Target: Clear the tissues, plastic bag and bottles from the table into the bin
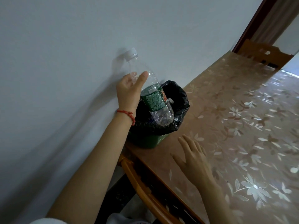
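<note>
My left hand (129,91) grips a clear plastic bottle (155,101) with a green label and white cap, holding it around its upper body. The bottle is tilted, its base hanging over the mouth of the green bin (148,141), which is lined with a black bag (181,101). Something pale shows inside the bin, too hidden to identify. My right hand (194,156) hovers flat over the table (242,120) just in front of the bin, fingers spread, holding nothing. A red string bracelet sits on my left wrist.
The bin stands at the table's corner by a grey wall (64,62). The table has a brown floral cover. A wooden chair (265,54) stands at the far end near a doorway, and another chair back (145,191) lies below the table's near edge.
</note>
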Demonstrator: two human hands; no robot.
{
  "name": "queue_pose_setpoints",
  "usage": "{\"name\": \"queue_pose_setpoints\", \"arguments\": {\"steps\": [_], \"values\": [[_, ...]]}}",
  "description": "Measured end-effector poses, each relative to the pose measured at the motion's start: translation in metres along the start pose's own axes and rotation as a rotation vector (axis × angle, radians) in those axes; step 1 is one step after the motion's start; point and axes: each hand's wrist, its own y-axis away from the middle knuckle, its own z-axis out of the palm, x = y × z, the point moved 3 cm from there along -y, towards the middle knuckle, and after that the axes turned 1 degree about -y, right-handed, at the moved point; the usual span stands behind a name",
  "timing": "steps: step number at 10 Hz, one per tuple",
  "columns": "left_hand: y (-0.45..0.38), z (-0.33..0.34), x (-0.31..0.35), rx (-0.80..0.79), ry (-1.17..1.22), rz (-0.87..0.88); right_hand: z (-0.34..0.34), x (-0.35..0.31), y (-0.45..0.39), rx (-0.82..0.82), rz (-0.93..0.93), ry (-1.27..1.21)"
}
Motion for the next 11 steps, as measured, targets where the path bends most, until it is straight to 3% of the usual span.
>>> {"name": "queue_pose_setpoints", "arguments": {"steps": [4,7,9,11], "values": [[0.007,0.004,-0.026,0.133,0.004,-0.007,0.006,-0.002,0.008,-0.082,0.009,-0.06],[0.017,0.0,-0.039,0.063,-0.147,-0.054,0.006,-0.004,0.011,-0.087,-0.001,-0.087],[0.056,-0.024,-0.043,-0.029,-0.311,0.154,0.005,-0.004,0.015,-0.077,-0.004,-0.094],[0.094,-0.054,-0.068,-0.144,-0.642,0.321,0.008,-0.014,0.022,-0.054,-0.026,-0.097]]}}
